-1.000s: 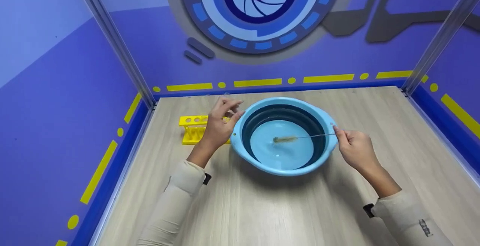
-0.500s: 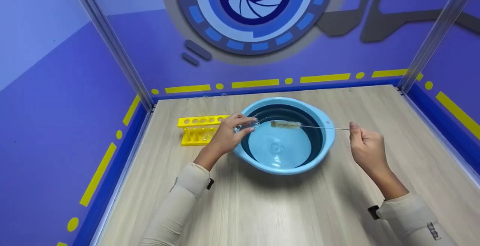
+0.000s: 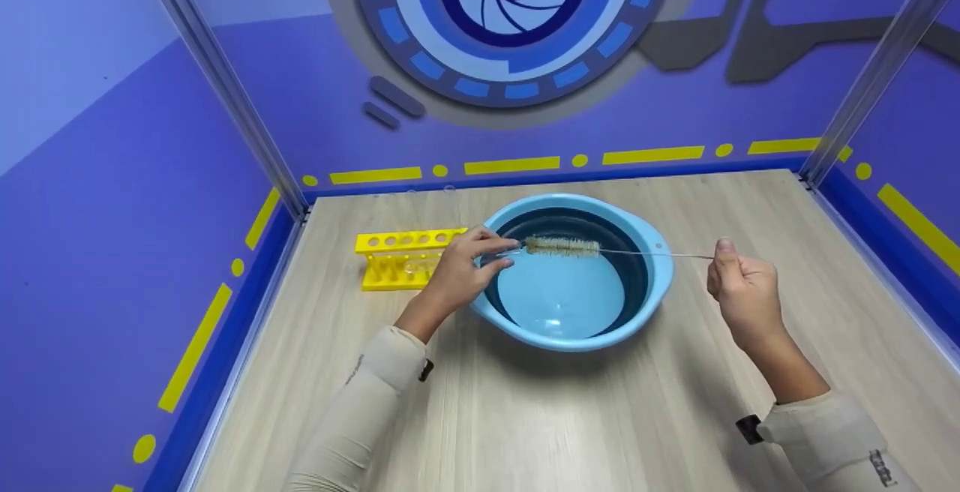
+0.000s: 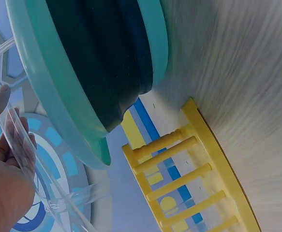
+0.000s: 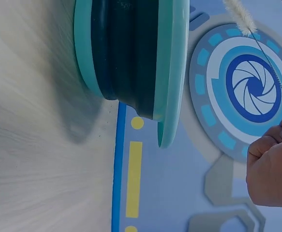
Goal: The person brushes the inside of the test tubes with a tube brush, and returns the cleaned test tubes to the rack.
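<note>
My left hand (image 3: 463, 271) holds a clear test tube (image 4: 48, 186) between thumb and fingers over the left rim of a blue collapsible basin (image 3: 658, 274). The tube lies nearly level, its mouth facing right. My right hand (image 3: 746, 293), to the right of the basin, grips the thin wire handle of a test tube brush (image 3: 562, 247). The bristles are level above the basin, their tip right at the tube's mouth. In the right wrist view the fingers are curled round the wire. Water shows shiny in the basin's bottom.
A yellow test tube rack (image 3: 375, 242) stands left of the basin, partly behind my left hand. Faint rims of clear tubes show above it. Purple-blue panels (image 3: 262, 102) close off the back and sides of the wooden table (image 3: 525, 417).
The brush has come up from low in the basin and now lines up with the tube. My left hand has moved right over the rim with the tube; my right hand has moved right.
</note>
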A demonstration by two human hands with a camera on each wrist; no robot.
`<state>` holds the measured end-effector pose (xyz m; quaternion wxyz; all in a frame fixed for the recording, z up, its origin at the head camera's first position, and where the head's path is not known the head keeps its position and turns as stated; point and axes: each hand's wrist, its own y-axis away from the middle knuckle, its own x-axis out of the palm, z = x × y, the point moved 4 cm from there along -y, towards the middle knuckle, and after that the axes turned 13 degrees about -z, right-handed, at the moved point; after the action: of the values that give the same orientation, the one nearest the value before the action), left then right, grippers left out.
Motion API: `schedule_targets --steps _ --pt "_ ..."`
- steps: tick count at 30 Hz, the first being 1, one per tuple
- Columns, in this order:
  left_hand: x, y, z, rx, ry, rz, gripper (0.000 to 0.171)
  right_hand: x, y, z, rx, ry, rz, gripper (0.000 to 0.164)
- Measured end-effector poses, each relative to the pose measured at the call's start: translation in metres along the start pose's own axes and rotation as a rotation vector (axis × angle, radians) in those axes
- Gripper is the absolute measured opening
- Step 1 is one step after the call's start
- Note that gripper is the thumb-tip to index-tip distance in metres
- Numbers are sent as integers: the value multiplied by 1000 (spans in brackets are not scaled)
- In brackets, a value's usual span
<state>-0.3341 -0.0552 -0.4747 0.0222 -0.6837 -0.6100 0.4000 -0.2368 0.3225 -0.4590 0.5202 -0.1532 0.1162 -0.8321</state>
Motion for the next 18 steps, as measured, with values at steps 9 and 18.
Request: schedule_targets --steps 9,18 --pt "2 1 -5 57 28 -1 32 0 2 -4 23 76 -5 69" --pt "2 5 -4 8 30 50 31 0 -1 -6 62 202 28 70"
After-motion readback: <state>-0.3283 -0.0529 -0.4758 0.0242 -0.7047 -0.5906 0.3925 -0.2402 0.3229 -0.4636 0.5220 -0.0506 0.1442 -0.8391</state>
